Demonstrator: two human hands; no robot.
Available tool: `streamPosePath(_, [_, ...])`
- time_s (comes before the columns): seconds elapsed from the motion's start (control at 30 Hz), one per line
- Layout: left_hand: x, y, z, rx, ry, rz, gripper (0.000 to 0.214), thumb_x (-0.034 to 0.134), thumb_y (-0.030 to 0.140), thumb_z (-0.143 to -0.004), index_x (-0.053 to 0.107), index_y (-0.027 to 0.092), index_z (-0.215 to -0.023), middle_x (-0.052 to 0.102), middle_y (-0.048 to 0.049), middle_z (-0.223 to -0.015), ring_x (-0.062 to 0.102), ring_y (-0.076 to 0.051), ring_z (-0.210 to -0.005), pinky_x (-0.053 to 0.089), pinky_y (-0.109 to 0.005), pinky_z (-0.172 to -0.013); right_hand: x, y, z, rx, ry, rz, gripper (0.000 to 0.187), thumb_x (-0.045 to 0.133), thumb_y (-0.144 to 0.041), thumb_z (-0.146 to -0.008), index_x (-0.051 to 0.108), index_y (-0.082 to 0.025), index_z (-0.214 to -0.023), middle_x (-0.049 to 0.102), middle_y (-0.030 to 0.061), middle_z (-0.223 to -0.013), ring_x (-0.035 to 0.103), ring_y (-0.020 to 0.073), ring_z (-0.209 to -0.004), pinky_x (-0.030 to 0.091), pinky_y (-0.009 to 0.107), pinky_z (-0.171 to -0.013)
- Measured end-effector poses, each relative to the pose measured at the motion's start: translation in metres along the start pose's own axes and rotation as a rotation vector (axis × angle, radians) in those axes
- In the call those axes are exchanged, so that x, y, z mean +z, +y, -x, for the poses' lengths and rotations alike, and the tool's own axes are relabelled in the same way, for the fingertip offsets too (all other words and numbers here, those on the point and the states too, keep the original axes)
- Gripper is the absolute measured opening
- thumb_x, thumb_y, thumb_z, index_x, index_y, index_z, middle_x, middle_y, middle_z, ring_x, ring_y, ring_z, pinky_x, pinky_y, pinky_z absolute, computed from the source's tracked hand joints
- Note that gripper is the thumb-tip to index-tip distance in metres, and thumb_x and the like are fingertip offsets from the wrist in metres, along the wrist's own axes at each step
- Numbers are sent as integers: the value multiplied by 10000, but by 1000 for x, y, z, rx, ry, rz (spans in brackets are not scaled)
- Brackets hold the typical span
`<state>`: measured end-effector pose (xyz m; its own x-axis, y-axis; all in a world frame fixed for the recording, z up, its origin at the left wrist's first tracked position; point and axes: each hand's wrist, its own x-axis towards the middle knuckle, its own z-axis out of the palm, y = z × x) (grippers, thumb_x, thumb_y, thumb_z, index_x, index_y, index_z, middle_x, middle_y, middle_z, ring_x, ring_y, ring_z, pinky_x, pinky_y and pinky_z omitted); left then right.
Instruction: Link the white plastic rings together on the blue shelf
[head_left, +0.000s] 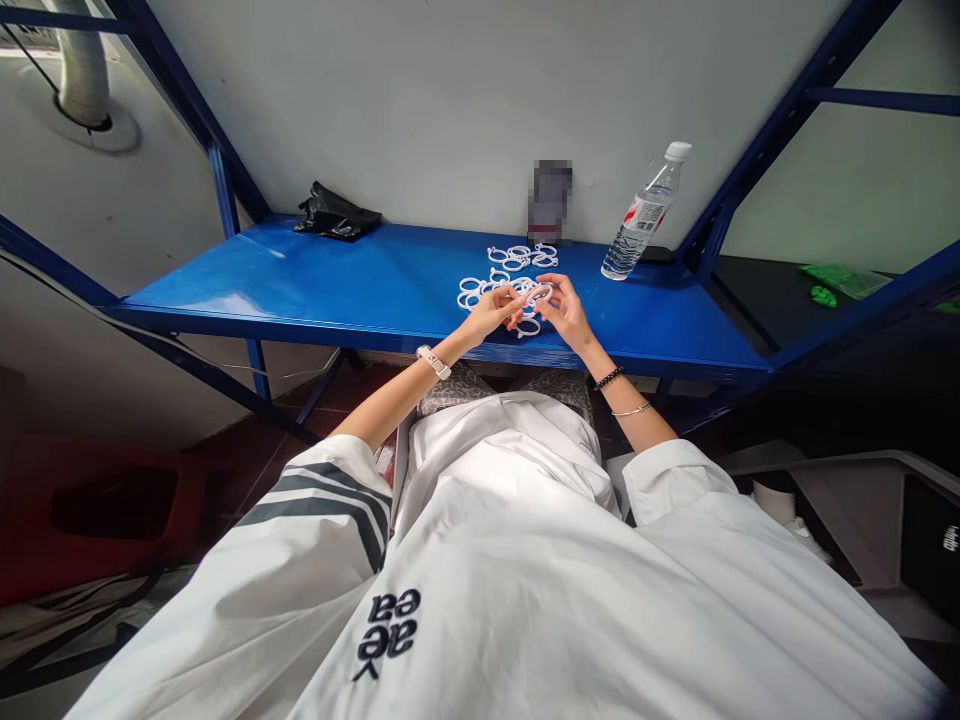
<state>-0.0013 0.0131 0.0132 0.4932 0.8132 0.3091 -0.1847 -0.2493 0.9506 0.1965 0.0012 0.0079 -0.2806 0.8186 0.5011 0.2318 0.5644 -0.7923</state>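
Note:
White curtain rings, each with a small eyelet, lie in two groups on the blue table (337, 280). The back group of rings (517, 260) is spread out flat; the front group of rings (471, 292) lies around and under my hands. Between my hands is a white ring (540, 292), gripped by the fingers of my right hand (566, 312). My left hand (491, 313) is closed in a pinch at the ring's left side, and what its fingertips grip is too small to make out. One loose ring (529, 327) lies near the table's front edge, just below my hands.
A water bottle (641, 220) stands at the back right beside a dark flat object (656, 254). A blurred-out dark object (550, 200) leans on the wall. At the back left lies a black plastic bag (337, 212). Blue frame posts (225, 190) rise at the table's sides.

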Motion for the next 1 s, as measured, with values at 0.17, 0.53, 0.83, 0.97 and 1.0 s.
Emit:
streamPosePath(0.17, [-1, -3, -1, -20, 11, -2, 410, 800, 514, -854, 557, 184, -820, 629, 18, -646, 569, -92, -541, 476, -236, -562, -1, 7, -3, -2, -44, -45, 807, 608, -808, -849, 468, -309, -1467, 691, 110, -1317, 701, 285, -1064, 618, 408, -837])
streamPosePath(0.53, [2, 4, 3, -20, -19, -58, 385, 843, 481, -807, 659, 143, -821, 658, -9, -678, 561, -88, -569, 474, -233, -595, 0, 6, -2, 51, -66, -136, 749, 620, -770, -863, 605, -278, -1429, 720, 123, -1330, 729, 265, -962, 634, 466, -881])
streamPosePath(0.83, [2, 4, 3, -20, 18, -48, 397, 863, 471, -780, 630, 150, -764, 616, 11, -620, 540, -84, -548, 466, -239, -590, -1, 6, -3, 88, 54, -61, 674, 581, -753, -871, 607, -282, -1353, 717, 108, -1226, 703, 254, -949, 611, 427, -856])
streamPosePath(0.97, [2, 1, 0, 6, 79, -34, 413, 859, 484, -783, 601, 165, -740, 606, 18, -615, 536, -82, -537, 465, -238, -577, -2, 9, -3, 72, 105, 36, 564, 573, -599, -900, 558, -289, -1370, 686, 97, -1223, 662, 287, -1112, 561, 465, -990])
streamPosePath(1.0, [2, -1, -1, 14, 101, -43, 410, 854, 486, -789, 598, 168, -743, 603, 19, -613, 539, -84, -535, 459, -235, -568, -2, 9, -3, 55, 86, 86, 563, 586, -549, -892, 539, -288, -1388, 671, 99, -1258, 635, 300, -1181, 529, 487, -1048])
